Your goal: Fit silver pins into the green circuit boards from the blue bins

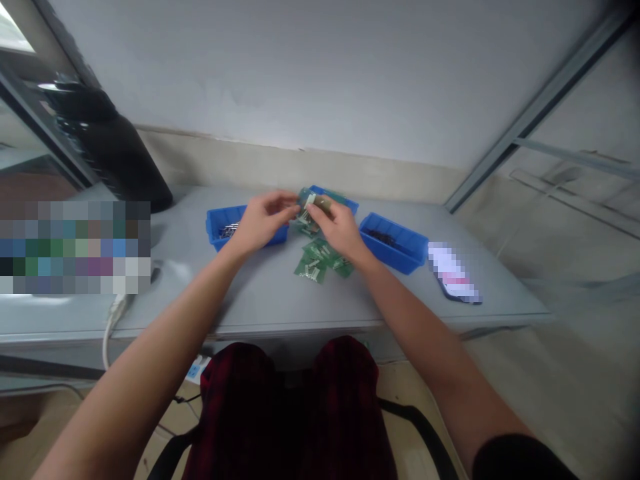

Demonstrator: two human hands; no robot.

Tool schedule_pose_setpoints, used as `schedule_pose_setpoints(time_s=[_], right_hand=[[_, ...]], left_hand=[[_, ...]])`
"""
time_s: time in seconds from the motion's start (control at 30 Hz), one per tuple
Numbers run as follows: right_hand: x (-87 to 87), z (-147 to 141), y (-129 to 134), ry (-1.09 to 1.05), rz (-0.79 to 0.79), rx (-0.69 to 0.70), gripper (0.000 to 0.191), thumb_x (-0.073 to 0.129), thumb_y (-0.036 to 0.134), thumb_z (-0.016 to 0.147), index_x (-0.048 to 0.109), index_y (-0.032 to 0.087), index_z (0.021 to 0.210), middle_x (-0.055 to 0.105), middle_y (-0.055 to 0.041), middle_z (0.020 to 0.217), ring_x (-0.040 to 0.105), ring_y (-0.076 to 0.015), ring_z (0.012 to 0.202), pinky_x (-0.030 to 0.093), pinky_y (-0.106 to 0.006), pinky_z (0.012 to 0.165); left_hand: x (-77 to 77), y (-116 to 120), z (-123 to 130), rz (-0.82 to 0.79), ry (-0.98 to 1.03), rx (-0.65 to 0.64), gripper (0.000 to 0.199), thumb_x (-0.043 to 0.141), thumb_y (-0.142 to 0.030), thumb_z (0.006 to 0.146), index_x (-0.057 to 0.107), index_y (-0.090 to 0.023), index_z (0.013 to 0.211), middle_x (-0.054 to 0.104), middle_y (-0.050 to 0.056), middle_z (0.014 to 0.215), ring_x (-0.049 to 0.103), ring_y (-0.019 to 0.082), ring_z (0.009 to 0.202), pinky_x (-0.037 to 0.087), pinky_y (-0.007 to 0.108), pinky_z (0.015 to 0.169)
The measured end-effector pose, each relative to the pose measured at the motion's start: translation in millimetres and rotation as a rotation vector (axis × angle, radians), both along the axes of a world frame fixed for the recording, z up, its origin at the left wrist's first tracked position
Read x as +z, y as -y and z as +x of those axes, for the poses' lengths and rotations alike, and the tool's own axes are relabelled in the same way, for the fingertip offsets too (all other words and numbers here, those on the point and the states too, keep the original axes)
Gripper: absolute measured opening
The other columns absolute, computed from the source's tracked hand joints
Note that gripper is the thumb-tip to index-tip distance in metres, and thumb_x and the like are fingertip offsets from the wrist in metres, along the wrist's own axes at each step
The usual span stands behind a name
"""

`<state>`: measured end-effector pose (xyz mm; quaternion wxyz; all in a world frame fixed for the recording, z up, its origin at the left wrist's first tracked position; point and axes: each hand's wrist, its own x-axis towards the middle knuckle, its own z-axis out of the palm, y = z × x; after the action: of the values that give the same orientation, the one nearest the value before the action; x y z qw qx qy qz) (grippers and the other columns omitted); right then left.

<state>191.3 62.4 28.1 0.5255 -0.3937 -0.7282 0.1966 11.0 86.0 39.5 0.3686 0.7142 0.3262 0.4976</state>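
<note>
My right hand [339, 227] pinches a small green and clear plastic packet [309, 200] between thumb and fingers, above the table. At the packet's left edge is my left hand [267, 219], its thumb and fingertips drawn close together; anything between them is too small to make out. Below the hands, several green printed packets [316, 259] lie in a loose pile. Beneath my left hand stands a blue bin [216, 223] with thin silvery metal pieces in it. Another blue bin [409, 257], holding small dark pieces, is to the right of my right hand.
A third blue bin [350, 203] with green packets stands behind my right hand. A phone [453, 273] lies at the right. On the left are a tall black bottle [113, 143] and a white cable [111, 320] hanging over the table's front edge. A wall [320, 80] closes the back.
</note>
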Motion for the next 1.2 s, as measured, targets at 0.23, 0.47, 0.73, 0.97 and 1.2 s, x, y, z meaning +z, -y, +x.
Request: schedule_pose_setpoints(time_s=[0.23, 0.47, 0.73, 0.97, 1.2], right_hand=[[0.8, 2, -5, -0.107, -0.015, -0.070, 0.032, 0.062, 0.052, 0.085, 0.064, 0.021, 0.094, 0.066, -0.0004, 0.082, 0.062, -0.0146, 0.075, 0.051, -0.028, 0.070], [-0.1, 5, -10, -0.156, -0.040, -0.076, 0.030, 0.066, 0.048, 0.083, 0.063, 0.023, 0.099, 0.069, -0.0005, 0.088, 0.065, -0.0156, 0.081, 0.054, -0.028, 0.072], [0.2, 5, -9, -0.135, -0.036, -0.071, 0.018, 0.058, 0.038, 0.088, 0.060, 0.022, 0.097, 0.067, -0.0006, 0.087, 0.061, -0.0133, 0.076, 0.051, -0.025, 0.065], [-0.7, 8, -12, -0.100, -0.048, -0.091, 0.016, 0.055, 0.036, 0.088, 0.059, 0.022, 0.093, 0.065, -0.0007, 0.083, 0.059, -0.0134, 0.074, 0.050, -0.026, 0.067], [-1.0, 9, -14, -0.096, -0.040, -0.073, 0.015, 0.054, 0.036, 0.088, 0.058, 0.021, 0.090, 0.064, 0.0000, 0.081, 0.059, -0.0131, 0.072, 0.048, -0.027, 0.067]], left_hand=[[1.8, 1, -1, 0.057, -0.044, 0.078, 0.022, 0.068, -0.035, 0.080, 0.072, -0.016, 0.090, 0.071, 0.004, 0.081, 0.063, 0.015, 0.069, 0.053, 0.028, 0.067], [-2.8, -4, -1, 0.092, -0.012, 0.078, 0.020, 0.069, -0.035, 0.078, 0.073, -0.017, 0.087, 0.069, 0.002, 0.072, 0.060, 0.013, 0.062, 0.052, 0.027, 0.064], [-2.9, -3, -1, 0.060, -0.034, 0.058, 0.020, 0.068, -0.034, 0.078, 0.073, -0.017, 0.088, 0.070, 0.003, 0.074, 0.062, 0.014, 0.065, 0.052, 0.028, 0.067], [0.2, 5, 2, 0.094, -0.115, 0.080, 0.020, 0.064, -0.033, 0.082, 0.072, -0.018, 0.092, 0.072, 0.004, 0.081, 0.064, 0.016, 0.069, 0.053, 0.030, 0.071], [-7.3, 2, 3, 0.112, -0.118, 0.107, 0.024, 0.062, -0.036, 0.083, 0.070, -0.016, 0.095, 0.073, 0.006, 0.086, 0.066, 0.017, 0.073, 0.054, 0.031, 0.072]])
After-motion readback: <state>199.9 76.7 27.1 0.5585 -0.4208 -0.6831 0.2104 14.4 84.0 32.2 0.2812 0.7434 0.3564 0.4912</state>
